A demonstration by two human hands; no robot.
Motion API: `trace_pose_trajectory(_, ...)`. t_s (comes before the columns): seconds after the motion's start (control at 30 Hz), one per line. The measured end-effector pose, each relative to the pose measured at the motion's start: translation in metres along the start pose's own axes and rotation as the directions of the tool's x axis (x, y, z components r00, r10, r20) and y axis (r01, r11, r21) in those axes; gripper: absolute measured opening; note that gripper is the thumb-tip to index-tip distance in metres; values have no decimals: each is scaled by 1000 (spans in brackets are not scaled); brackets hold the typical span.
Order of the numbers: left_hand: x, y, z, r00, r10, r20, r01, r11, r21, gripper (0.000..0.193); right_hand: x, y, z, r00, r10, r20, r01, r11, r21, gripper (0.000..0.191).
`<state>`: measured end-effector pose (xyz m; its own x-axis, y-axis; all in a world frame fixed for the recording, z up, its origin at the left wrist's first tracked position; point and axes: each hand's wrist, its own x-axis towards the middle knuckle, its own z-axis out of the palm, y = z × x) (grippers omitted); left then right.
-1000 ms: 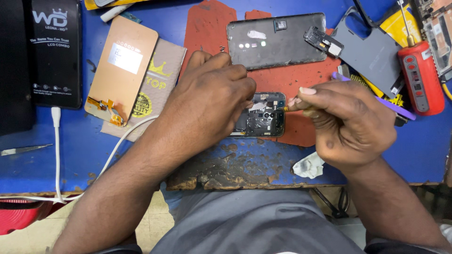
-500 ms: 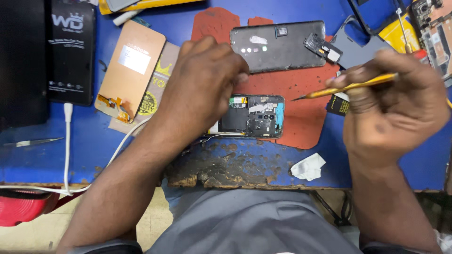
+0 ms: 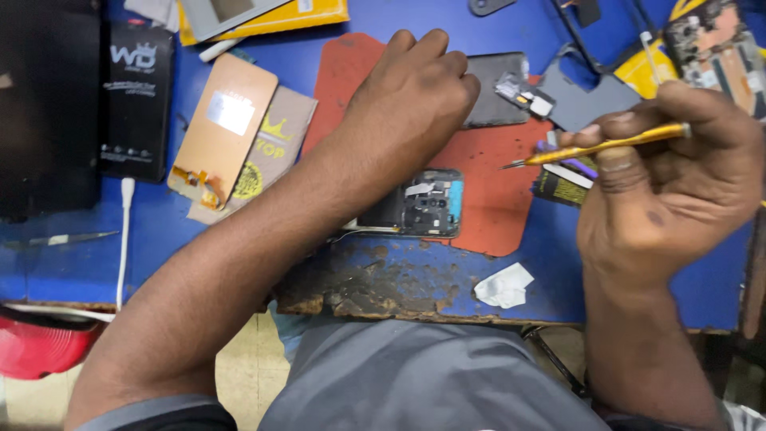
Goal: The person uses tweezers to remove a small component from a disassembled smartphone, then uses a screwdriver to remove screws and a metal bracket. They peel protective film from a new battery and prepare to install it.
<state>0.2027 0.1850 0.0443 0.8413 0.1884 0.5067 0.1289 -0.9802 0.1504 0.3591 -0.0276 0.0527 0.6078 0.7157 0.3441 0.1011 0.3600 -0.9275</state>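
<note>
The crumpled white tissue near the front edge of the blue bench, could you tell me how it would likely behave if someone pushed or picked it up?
The crumpled white tissue looks thin and creased, so it is probably very light and floppy. A push would likely slide or flatten it, not roll it. Lying close to the bench's worn front edge, it could easily be brushed off.

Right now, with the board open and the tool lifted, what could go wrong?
1. The left hand reaches across to the dark grey back cover, so its forearm hangs just over the opened phone; a brush could shift the phone or its exposed parts.
2. The right hand holds the yellow screwdriver with its tip aimed at the left hand; a slip might poke it.
3. The phone lies near the red mat's front edge, by the worn table edge; a nudge could push it off.
</note>
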Motion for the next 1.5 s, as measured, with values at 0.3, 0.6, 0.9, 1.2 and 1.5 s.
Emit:
trace_pose_trajectory(0.3,4,7,-4,999,35,20,-38,992,121,5,4,1,3,998,-57,-8,57,997,-53,32)
trace_pose_trajectory(0.6,-28,12,-70,974,-219,-63,207,964,-165,13,8,-10,0,998,-47,31,46,998,44,31)
trace_pose_trajectory(0.9,-106,67,-81,931,-362,-52,328,890,-318,36,35,-40,41,789,251,561,244,710,-660,17)
trace_pose_trajectory(1.2,-131,84,-60,947,-322,-3,319,937,-142,24,76,-25,106,296,633,716,656,411,-634,41)
trace_pose_trajectory(1.5,-127,83,-58,899,-430,82,437,877,-198,52,94,-20,133,104,647,755,764,434,-477,40)
